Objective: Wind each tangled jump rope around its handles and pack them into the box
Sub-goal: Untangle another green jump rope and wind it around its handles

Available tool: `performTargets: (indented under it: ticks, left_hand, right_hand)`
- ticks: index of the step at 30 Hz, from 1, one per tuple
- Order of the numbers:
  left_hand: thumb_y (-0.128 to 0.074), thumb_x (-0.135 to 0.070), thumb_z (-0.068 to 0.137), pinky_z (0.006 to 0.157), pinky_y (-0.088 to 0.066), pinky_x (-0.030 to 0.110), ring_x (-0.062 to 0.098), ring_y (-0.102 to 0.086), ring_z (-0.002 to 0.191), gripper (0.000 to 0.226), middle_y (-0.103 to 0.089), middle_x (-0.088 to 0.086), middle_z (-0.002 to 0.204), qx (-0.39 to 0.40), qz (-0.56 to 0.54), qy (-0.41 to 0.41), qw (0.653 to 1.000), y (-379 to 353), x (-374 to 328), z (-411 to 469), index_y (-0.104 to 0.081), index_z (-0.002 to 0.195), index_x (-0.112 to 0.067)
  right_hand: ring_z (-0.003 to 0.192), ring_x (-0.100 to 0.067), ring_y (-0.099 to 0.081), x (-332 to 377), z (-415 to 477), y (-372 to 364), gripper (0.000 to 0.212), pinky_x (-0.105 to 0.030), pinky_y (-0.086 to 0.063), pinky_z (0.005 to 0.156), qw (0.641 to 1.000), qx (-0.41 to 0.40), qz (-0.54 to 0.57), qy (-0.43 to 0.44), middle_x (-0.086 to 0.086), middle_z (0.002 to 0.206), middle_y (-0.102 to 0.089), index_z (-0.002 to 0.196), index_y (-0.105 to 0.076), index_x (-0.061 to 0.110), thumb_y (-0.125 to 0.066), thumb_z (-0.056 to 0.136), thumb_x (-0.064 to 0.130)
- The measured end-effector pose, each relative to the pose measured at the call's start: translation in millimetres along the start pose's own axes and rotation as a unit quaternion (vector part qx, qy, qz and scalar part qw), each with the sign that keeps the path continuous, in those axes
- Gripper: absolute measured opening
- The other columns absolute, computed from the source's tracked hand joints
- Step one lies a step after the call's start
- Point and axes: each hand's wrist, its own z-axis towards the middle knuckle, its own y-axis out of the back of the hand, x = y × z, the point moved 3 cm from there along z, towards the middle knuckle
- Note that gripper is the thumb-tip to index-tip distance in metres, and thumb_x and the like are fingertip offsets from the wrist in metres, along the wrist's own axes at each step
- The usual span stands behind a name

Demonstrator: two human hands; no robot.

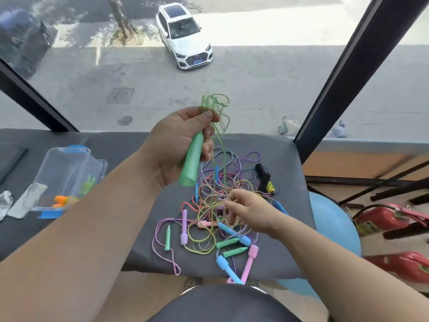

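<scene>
My left hand (178, 140) grips a pale green jump-rope handle (191, 162), raised above the grey cushion (116, 149). Loops of its green cord (217, 105) stick out above my thumb, and the cord runs down into the tangled pile of jump ropes (213, 205). My right hand (247, 209) is lower, on the right of the pile, pinching thin cords in the tangle. Pink, blue and green handles lie mixed among the cords. At the left stands the clear plastic box (67, 175) with blue clips, holding orange and green handles.
A large window is straight ahead, with black frame bars at both sides. A blue exercise ball (334, 226) sits right of the cushion, and red fire extinguishers (392, 219) lie on the floor beyond. A black and yellow handle (264, 178) rests at the pile's far right.
</scene>
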Motion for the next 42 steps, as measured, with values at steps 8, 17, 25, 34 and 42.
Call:
performTargets:
  ticks: [8, 17, 25, 34, 42]
  left_hand:
    - [-0.074, -0.016, 0.091, 0.057, -0.045, 0.024, 0.009, -0.058, 0.055, 0.029, -0.062, -0.008, 0.072, -0.040, 0.417, 0.152, 0.895, 72, 57, -3, -0.072, 0.120, -0.017]
    - [-0.079, -0.021, 0.085, 0.066, -0.045, 0.027, 0.004, -0.056, 0.057, 0.014, -0.065, -0.006, 0.073, 0.022, 0.484, 0.108, 0.868, 76, 91, -22, -0.077, 0.092, -0.033]
    - [-0.090, -0.003, 0.071, 0.070, -0.055, 0.036, 0.016, -0.060, 0.070, 0.039, -0.067, 0.002, 0.078, 0.189, 0.347, 0.115, 0.911, 28, 83, -38, -0.064, 0.098, -0.014]
    - [-0.073, -0.022, 0.093, 0.073, -0.050, 0.029, 0.007, -0.062, 0.074, 0.026, -0.066, -0.012, 0.086, 0.144, 0.440, 0.086, 0.882, 35, 112, -35, -0.060, 0.115, -0.030]
    - [-0.072, -0.044, 0.092, 0.069, -0.045, 0.035, 0.009, -0.052, 0.070, 0.029, -0.059, -0.004, 0.078, 0.103, 0.445, 0.099, 0.884, 36, 126, -30, -0.065, 0.100, -0.017]
  right_hand:
    - [0.071, -0.024, -0.057, -33, -1, 52, 0.022, -0.033, -0.043, 0.064, 0.947, -0.308, 0.020, -0.092, -0.004, 0.071, -0.064, 0.084, -0.067, 0.013, -0.053, 0.098, 0.018]
    - [0.151, -0.030, -0.016, -54, -16, 57, 0.101, -0.048, -0.024, 0.120, 0.941, -0.213, -0.223, -0.140, -0.009, 0.164, -0.018, 0.158, -0.010, 0.035, -0.071, 0.081, 0.055]
    - [0.086, -0.003, -0.064, 40, -17, -1, 0.019, -0.029, -0.053, 0.081, 0.987, -0.009, -0.087, 0.134, 0.010, 0.097, -0.071, 0.110, -0.065, 0.023, -0.058, 0.093, 0.017]
    - [0.057, -0.005, -0.047, 22, -30, 32, 0.030, -0.029, -0.040, 0.060, 0.997, -0.034, -0.021, 0.064, 0.016, 0.058, -0.055, 0.087, -0.072, 0.017, -0.045, 0.098, 0.011]
    - [0.072, -0.008, -0.055, 24, -43, 38, 0.023, -0.037, -0.047, 0.068, 0.995, -0.044, -0.042, 0.084, 0.009, 0.077, -0.064, 0.098, -0.069, 0.024, -0.047, 0.102, 0.026]
